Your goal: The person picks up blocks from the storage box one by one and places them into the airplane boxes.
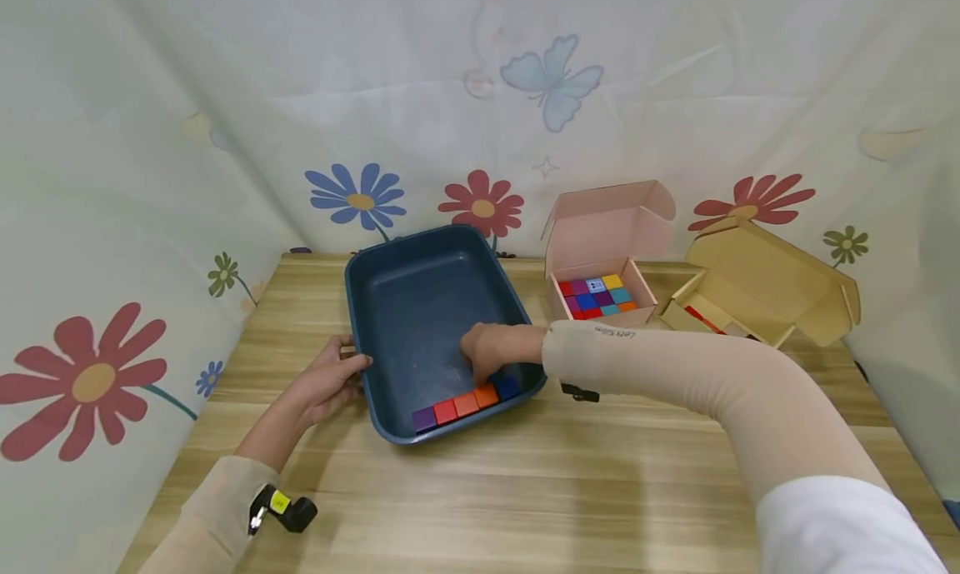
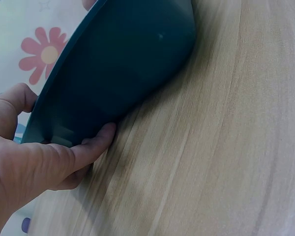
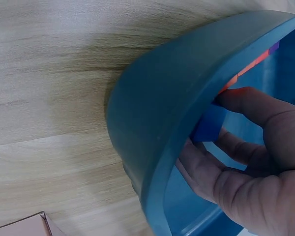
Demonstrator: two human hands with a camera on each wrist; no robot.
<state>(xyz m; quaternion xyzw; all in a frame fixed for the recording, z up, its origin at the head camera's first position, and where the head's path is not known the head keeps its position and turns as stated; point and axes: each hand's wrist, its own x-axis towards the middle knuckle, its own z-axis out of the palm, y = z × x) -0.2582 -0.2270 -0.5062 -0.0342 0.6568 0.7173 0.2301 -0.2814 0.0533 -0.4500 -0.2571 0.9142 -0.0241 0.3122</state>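
Note:
A dark blue plastic tray [image 1: 408, 307] lies on the table. My left hand [image 1: 327, 382] grips its left rim, with the thumb over the edge and the fingers against the outer wall, as the left wrist view shows. Inside the tray, my right hand [image 1: 497, 349] pinches a blue block [image 3: 209, 125] at the near right corner. The block stands at the end of a row along the near wall: a purple block [image 1: 424, 419], a red block [image 1: 445, 411] and two orange ones [image 1: 467, 403]. In the head view the right fingertips are partly hidden.
A pink cardboard box [image 1: 637, 287] with its lid up holds several coloured blocks behind the right forearm. Right of it, a yellow open box [image 1: 772, 282] holds some red pieces, partly hidden by the arm. A patterned cloth [image 1: 420, 74] hangs behind the wooden table [image 1: 480, 491].

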